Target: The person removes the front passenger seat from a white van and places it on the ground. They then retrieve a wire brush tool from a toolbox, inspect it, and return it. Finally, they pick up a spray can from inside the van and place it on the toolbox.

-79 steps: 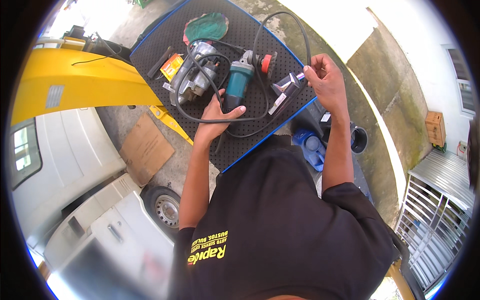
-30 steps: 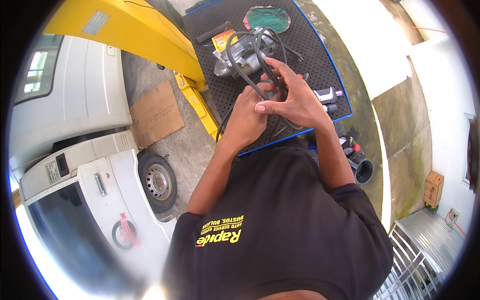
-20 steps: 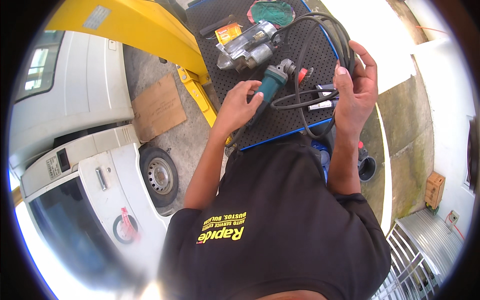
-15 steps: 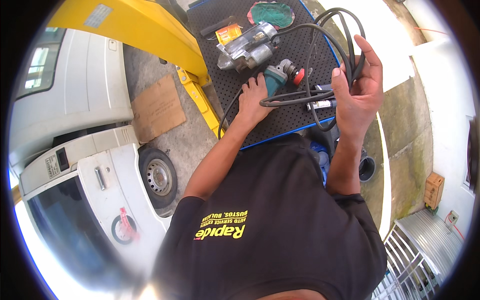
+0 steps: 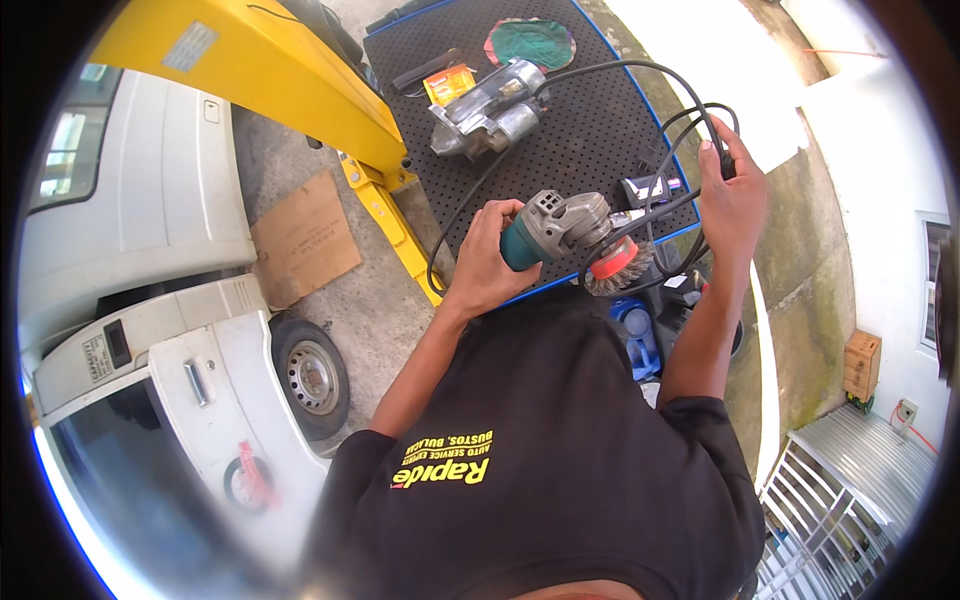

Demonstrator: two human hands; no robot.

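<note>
My left hand point(image 5: 487, 262) is wrapped round the teal body of an angle grinder point(image 5: 566, 222), held above the near edge of a black perforated tabletop point(image 5: 600, 120). Its grey gear head points right, and a wire cup brush point(image 5: 622, 268) with a red collar is fitted on it. Loops of black power cord point(image 5: 622, 63) are gripped in my right hand point(image 5: 735, 205), off the table's right edge. On the tabletop lies a metal starter motor point(image 5: 490, 112), with cord running past it. The palm side of my left hand is hidden.
An orange packet point(image 5: 450, 84) and a green rag point(image 5: 535, 45) lie at the far end. A small dark box point(image 5: 640, 190) sits near the right edge. A yellow lift post point(image 5: 270, 70) rises at left, beside a white van point(image 5: 150, 170) and flat cardboard point(image 5: 305, 240).
My left hand has lifted the grinder off the tabletop and brought it nearer, its brush now at the near edge. My right hand has closed more on the cord and shifted slightly down.
</note>
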